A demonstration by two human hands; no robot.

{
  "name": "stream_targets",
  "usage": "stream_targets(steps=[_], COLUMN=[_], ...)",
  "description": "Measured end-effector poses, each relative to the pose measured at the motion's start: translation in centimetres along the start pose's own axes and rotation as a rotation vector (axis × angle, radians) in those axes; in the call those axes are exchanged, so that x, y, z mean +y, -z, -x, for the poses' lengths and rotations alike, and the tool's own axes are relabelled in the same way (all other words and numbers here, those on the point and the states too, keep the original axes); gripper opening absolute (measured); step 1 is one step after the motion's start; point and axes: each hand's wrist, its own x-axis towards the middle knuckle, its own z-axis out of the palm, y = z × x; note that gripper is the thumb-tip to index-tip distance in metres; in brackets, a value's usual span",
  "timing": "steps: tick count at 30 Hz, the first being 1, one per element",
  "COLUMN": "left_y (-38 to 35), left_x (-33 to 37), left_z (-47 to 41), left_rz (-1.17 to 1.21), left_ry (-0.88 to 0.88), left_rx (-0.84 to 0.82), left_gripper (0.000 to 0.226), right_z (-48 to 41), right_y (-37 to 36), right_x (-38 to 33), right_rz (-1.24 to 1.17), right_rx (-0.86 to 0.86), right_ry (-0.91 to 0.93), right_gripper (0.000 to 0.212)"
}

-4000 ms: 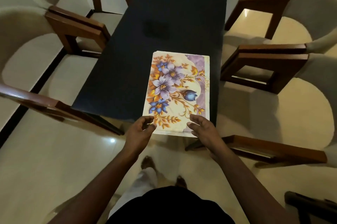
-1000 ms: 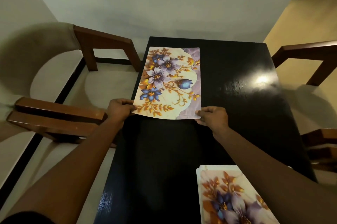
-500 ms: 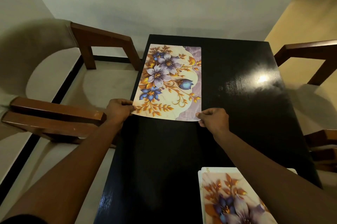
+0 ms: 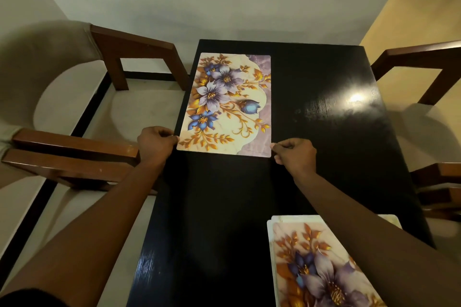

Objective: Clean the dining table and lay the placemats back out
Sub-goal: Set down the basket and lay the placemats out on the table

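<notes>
The floral placemat [image 4: 224,104] lies flat on the far left part of the dining table [image 4: 324,157]. Its long side runs close along the table's left edge and its far end stops just short of the table's far edge. The person leans in over the table's near end with both arms out. The left hand [image 4: 156,145] is curled round the mat's near left corner, right at the table's left edge. The right hand [image 4: 295,154] pinches the near right corner between thumb and fingertips.

The mat looks thin and light, a smooth printed sheet that keeps itself flat rather than drooping like cloth. I'd guess it slides readily on that glossy black top, so a small nudge could leave it crooked. The two near corners seem the right hold — from there it can be squared to the table's edge and let go without lifting.

The stack of remaining placemats [image 4: 311,269] sits at the table's near right, partly under the right forearm — those are not yet laid out.
</notes>
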Motion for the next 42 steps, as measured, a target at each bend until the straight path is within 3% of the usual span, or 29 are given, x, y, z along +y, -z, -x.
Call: stream_targets(steps=[7, 16, 24, 30, 42], left_y=[0.4, -0.5, -0.8, -0.6, -1.8], left_x=[1.5, 0.7, -2.2, -5.9, -11.5], left_z=[5.9, 22.6, 43.1, 55.9, 67.7], left_rz=[0.091, 0.193, 0.26, 0.254, 0.043], left_ry=[-0.012, -0.013, 0.124, 0.225, 0.325], left_rx=[-0.119, -0.285, -0.358, -0.381, -0.326], left_gripper=[0.018, 0.02, 0.02, 0.013, 0.035], right_z=[4.0, 13.8, 25.4, 32.7, 39.4], right_y=[4.1, 12.4, 21.3, 26.9, 34.5], right_x=[2.2, 8.4, 19.2, 27.9, 38.3], right_rz=[-0.048, -0.16, -0.306, -0.298, -0.013], right_rx=[-0.041, -0.129, -0.153, -0.196, -0.28], right_ry=[0.048, 0.085, -0.005, -0.102, -0.127], right_gripper=[0.011, 0.016, 0.004, 0.011, 0.071])
